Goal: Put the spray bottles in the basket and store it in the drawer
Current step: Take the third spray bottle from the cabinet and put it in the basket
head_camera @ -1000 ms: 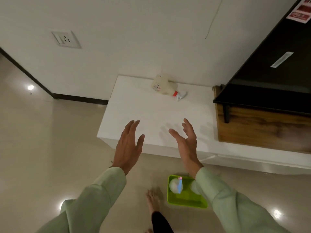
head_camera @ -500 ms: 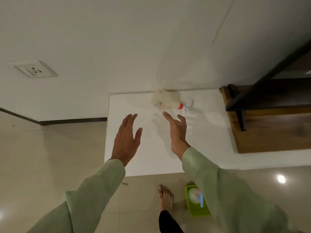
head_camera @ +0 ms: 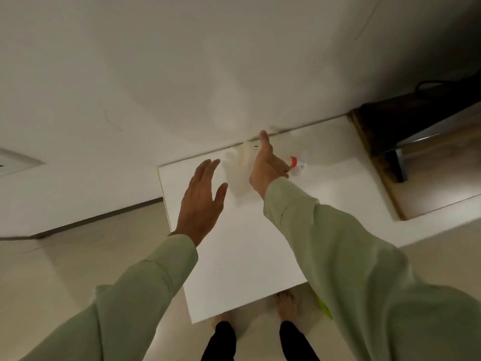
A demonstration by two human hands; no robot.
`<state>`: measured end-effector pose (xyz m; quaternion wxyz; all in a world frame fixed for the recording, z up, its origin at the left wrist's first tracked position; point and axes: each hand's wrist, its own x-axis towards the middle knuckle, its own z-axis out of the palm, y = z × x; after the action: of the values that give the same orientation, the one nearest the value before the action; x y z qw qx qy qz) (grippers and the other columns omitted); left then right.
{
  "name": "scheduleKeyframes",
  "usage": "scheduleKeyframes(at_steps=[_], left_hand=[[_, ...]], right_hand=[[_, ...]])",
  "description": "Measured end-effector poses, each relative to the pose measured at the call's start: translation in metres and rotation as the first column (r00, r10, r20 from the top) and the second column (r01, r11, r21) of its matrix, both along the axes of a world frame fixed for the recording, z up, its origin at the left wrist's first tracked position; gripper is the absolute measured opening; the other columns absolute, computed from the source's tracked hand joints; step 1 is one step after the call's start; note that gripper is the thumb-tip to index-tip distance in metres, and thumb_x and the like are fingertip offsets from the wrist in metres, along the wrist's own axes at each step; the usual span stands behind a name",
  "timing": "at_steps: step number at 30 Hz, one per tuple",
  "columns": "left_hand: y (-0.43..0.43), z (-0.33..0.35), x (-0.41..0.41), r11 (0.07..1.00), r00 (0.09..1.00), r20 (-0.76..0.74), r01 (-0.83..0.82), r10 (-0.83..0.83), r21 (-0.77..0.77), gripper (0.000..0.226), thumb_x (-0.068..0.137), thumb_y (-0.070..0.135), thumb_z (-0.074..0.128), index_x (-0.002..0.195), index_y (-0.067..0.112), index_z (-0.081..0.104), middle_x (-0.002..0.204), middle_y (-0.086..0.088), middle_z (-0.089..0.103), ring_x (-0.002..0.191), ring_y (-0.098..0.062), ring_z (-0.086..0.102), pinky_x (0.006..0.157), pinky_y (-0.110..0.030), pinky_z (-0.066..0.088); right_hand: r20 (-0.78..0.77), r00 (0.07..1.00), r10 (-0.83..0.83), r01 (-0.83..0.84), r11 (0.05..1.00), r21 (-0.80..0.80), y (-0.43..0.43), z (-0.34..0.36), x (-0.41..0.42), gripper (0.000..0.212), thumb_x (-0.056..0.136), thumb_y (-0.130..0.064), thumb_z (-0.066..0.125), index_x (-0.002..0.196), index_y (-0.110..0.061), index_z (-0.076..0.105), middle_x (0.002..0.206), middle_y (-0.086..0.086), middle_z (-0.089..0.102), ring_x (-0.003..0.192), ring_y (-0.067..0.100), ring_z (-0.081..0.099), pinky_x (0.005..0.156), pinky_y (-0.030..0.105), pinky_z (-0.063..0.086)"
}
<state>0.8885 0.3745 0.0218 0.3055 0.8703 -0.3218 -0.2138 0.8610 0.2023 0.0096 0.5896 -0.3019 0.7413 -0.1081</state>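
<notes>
A pale spray bottle (head_camera: 243, 153) with a red collar and clear nozzle (head_camera: 296, 161) lies on its side at the back of the white cabinet top (head_camera: 242, 256), against the wall. My right hand (head_camera: 265, 165) lies across the bottle's middle, thumb straight toward the wall, fingers bent down by the neck. Whether the grip is closed is hidden. My left hand (head_camera: 203, 196) hovers open over the cabinet top, left of the bottle. Only a sliver of the green basket (head_camera: 324, 307) shows on the floor behind my right sleeve.
A wooden board (head_camera: 385, 162) carrying a dark screen stand (head_camera: 398, 165) sits on the cabinet at the right. A wall socket (head_camera: 15, 162) is at far left. My bare feet (head_camera: 286, 306) stand at the cabinet's front edge on the tiled floor.
I have stepped up to the cabinet. My right hand went forward from short of the bottle to lying on it. The left hand stayed open. The basket slid almost out of sight behind my sleeve.
</notes>
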Motion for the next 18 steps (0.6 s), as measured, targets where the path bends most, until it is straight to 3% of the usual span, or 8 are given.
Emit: scheduleKeyframes(at_steps=[2, 5, 11, 16, 18], left_hand=[[0.004, -0.011, 0.009, 0.999, 0.999, -0.017, 0.036, -0.036, 0.002, 0.053, 0.101, 0.032, 0.048, 0.152, 0.028, 0.032, 0.161, 0.003, 0.032, 0.148, -0.018, 0.034, 0.117, -0.035, 0.033], [0.007, -0.024, 0.021, 0.997, 0.997, -0.032, 0.075, -0.074, 0.020, 0.054, 0.101, 0.032, 0.048, 0.152, 0.026, 0.033, 0.161, 0.002, 0.032, 0.146, -0.021, 0.038, 0.115, -0.045, 0.039], [0.009, -0.025, 0.023, 0.991, 0.988, -0.090, 0.131, -0.129, 0.024, 0.054, 0.101, 0.034, 0.048, 0.152, 0.027, 0.032, 0.162, 0.003, 0.031, 0.147, -0.021, 0.036, 0.116, -0.047, 0.038], [-0.002, -0.007, 0.013, 0.990, 0.986, -0.090, 0.140, -0.139, 0.010, 0.054, 0.101, 0.032, 0.049, 0.152, 0.029, 0.032, 0.161, 0.006, 0.031, 0.147, -0.018, 0.035, 0.116, -0.046, 0.037], [-0.008, 0.001, -0.001, 0.986, 0.983, -0.087, 0.165, -0.163, 0.012, 0.054, 0.101, 0.032, 0.049, 0.152, 0.029, 0.032, 0.161, 0.006, 0.031, 0.147, -0.018, 0.035, 0.116, -0.047, 0.037]], right_hand=[[-0.001, 1.000, 0.014, -0.014, 0.999, 0.038, 0.000, -0.007, 0.009, 0.116, 0.059, -0.085, 0.065, 0.138, -0.005, 0.039, 0.134, 0.013, 0.056, 0.117, 0.037, 0.060, 0.105, 0.045, 0.048], [-0.059, 0.997, 0.055, -0.056, 0.998, -0.008, -0.007, -0.011, 0.015, 0.094, 0.059, -0.067, 0.073, 0.128, -0.008, 0.048, 0.117, 0.008, 0.059, 0.096, 0.033, 0.066, 0.092, 0.043, 0.057], [0.000, 1.000, -0.005, 0.005, 0.986, -0.164, 0.006, -0.015, -0.004, 0.094, 0.058, -0.042, 0.089, 0.135, -0.016, 0.041, 0.119, 0.009, 0.064, 0.097, 0.032, 0.064, 0.093, 0.045, 0.057], [0.060, 0.998, 0.037, -0.019, 0.962, -0.274, 0.017, 0.002, -0.053, 0.087, 0.052, -0.040, 0.093, 0.123, -0.024, 0.046, 0.100, -0.003, 0.065, 0.089, 0.024, 0.067, 0.088, 0.048, 0.060], [0.085, 0.995, 0.050, -0.020, 0.946, -0.324, 0.018, 0.009, -0.080, 0.085, 0.051, -0.038, 0.095, 0.121, -0.024, 0.047, 0.105, -0.003, 0.067, 0.093, 0.024, 0.069, 0.088, 0.048, 0.061]])
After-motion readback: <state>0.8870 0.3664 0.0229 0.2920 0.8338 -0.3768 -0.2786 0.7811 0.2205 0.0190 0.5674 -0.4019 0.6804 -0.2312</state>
